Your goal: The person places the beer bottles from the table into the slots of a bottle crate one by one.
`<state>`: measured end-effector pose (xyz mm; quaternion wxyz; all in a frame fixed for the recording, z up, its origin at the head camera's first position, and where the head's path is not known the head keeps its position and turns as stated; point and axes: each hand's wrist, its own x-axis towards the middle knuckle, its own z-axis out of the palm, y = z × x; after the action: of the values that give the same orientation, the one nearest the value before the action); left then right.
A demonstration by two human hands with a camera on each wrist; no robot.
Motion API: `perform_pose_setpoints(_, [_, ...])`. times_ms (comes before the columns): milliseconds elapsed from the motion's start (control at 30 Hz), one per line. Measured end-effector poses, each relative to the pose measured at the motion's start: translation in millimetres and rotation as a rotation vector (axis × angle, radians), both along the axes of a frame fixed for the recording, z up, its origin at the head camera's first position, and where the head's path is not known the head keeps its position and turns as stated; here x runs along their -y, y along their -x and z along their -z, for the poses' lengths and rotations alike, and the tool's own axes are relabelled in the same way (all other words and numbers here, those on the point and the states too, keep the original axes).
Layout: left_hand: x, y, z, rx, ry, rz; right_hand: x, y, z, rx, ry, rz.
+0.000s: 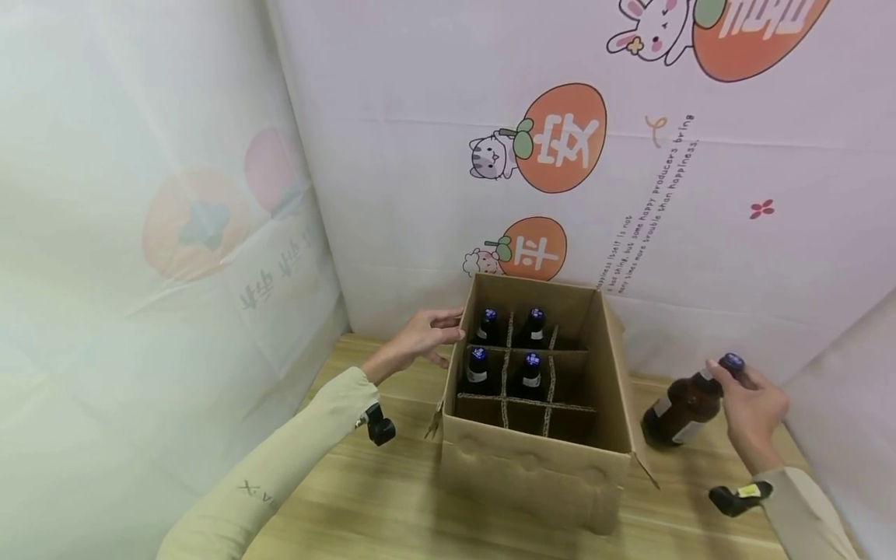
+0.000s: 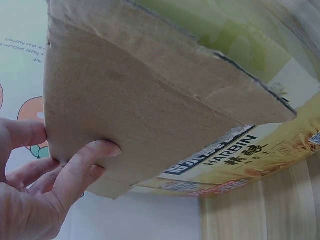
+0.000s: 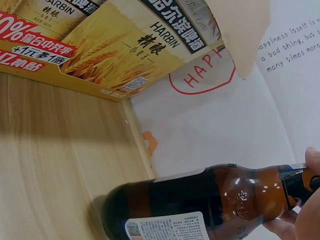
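A cardboard box [image 1: 532, 474] with dividers stands on the wooden table. Several capped bottles fill cells on its left side, among them one bottle [image 1: 532, 373] with a blue cap. My left hand [image 1: 423, 336] touches the box's left side, its fingers on the folded-down flap [image 2: 135, 95] in the left wrist view. To the right of the box, my right hand [image 1: 754, 404] grips a brown glass beer bottle [image 1: 689, 408] by its neck. That bottle leans, its base at or just above the table; contact cannot be told. A white label [image 3: 170, 227] shows in the right wrist view.
The wooden table [image 1: 364, 498] runs under the box. A printed cloth [image 1: 420, 155] hangs behind, and another cloth [image 1: 140, 311] is at the left. The box's outer side bears yellow printing [image 3: 125, 45]. A loose flap [image 1: 644, 467] sticks out at its right.
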<state>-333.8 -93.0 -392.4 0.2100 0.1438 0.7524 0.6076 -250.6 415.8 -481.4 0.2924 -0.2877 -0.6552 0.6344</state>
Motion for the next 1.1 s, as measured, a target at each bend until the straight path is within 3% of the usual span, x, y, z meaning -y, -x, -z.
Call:
perform_pose_setpoints(200, [-0.4, 0.8, 1.5, -0.004, 0.008, -0.006, -1.0, -1.5, -14.0, 0.035, 0.017, -0.046])
perform_pose_setpoints(333, [-1.3, 1.5, 2.2, -0.006, 0.021, -0.02, -2.6, -2.8, -22.2, 0.088, -0.014, -0.07])
perform_pose_setpoints(433, [-1.9, 1.0, 2.4, -0.005, 0.022, -0.023, -3.3, -5.4, -29.2, 0.08, -0.041, -0.085])
perform_pose_setpoints(633, [-3.3, 0.5, 2.7, -0.001, 0.01, -0.02, 0.3, -14.9, -50.5, -0.02, -0.024, -0.165])
perform_pose_setpoints(867, [-1.8, 1.3, 2.8, -0.005, 0.009, -0.025, 10.6, -18.9, -74.3, -0.104, 0.137, -0.278])
perform_pose_setpoints(1100, [0.2, 0.9, 2.7, 0.017, 0.0, -0.021, 12.4, -26.3, -92.8, 0.035, 0.153, -0.374])
